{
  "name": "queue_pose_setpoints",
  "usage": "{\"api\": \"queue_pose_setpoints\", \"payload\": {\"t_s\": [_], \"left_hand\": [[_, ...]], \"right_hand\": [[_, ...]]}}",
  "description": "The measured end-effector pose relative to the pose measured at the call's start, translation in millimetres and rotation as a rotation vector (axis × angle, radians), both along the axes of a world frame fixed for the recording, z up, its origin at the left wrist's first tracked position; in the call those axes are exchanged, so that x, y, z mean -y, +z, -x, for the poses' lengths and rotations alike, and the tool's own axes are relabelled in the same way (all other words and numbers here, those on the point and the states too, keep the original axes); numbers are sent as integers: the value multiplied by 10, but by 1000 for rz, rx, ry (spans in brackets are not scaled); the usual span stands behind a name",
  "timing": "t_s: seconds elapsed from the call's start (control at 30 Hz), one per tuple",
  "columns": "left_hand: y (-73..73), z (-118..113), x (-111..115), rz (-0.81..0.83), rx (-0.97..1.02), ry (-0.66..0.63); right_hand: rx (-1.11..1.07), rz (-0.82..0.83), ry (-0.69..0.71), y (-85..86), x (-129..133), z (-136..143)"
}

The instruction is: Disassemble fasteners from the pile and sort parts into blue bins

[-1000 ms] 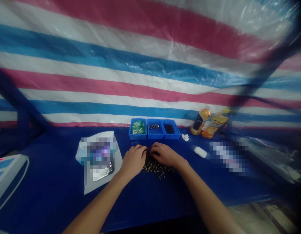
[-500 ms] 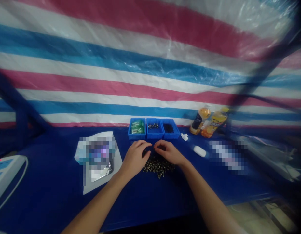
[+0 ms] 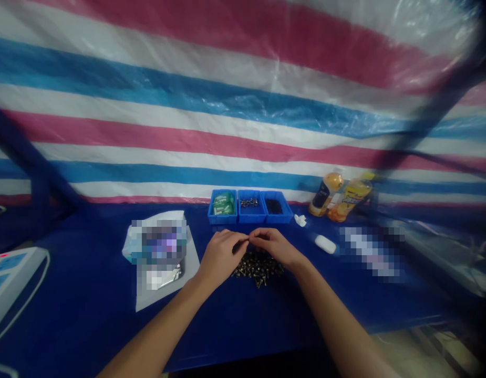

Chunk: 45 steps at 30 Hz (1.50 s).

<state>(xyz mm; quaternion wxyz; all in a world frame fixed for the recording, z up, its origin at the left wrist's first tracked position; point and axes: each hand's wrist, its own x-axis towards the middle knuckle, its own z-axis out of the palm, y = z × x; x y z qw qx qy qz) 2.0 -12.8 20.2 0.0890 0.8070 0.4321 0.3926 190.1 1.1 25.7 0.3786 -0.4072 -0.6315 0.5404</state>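
My left hand [image 3: 226,255] and my right hand [image 3: 277,245] meet fingertip to fingertip above a pile of small brassy screw-like pieces [image 3: 259,269] on the blue table [image 3: 235,325]. Both hands are closed in a pinch. Whatever lies between the fingertips is too small to make out. Just beyond the hands stand three blue bins in a row. The left bin [image 3: 211,218] holds green and silvery packets, the middle bin [image 3: 252,214] holds small shiny metal parts, and the right bin [image 3: 281,216] holds small dark parts.
On the left lie a blurred-out package [image 3: 128,247] on a white sheet [image 3: 148,300] and a white power strip [image 3: 20,278]. To the right are a crumpled tissue [image 3: 300,220], a white rounded case [image 3: 325,244] and two drink bottles [image 3: 324,194] [image 3: 351,197]. A striped plastic sheet [image 3: 187,136] hangs behind.
The fingertips of both hands have come together; a small gap separated them before. The view has shifted slightly, while the pile and bins look the same.
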Motion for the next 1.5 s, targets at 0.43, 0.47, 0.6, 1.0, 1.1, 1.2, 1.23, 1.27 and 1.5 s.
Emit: {"api": "queue_pose_setpoints", "payload": {"t_s": [0.43,0.47,0.6,1.0,1.1,1.2,1.23,1.27,1.5], "left_hand": [[69,10,-10,304,373,-15],[67,9,-10,311,376,-22],[67,11,-10,336,385,-57],[83,35,-14,422,483,-23],[56,40,-37,449,525,2],[39,31,-43,456,520,-1],[38,29,-42,456,516,-1],[38,27,-41,456,513,1],[50,38,-40,450,512,-5]], "right_hand": [[-79,-11,-25,24,15,42],[-91,1,-29,22,16,42],[-88,24,-31,16,26,49],[-412,226,29,26,23,-4],[-629,284,128,75,64,-56],[-742,282,170,118,111,-92],[-760,275,168,125,117,-98],[-768,270,155,125,116,-101],[-406,377,-174,-59,-98,-99]]}}
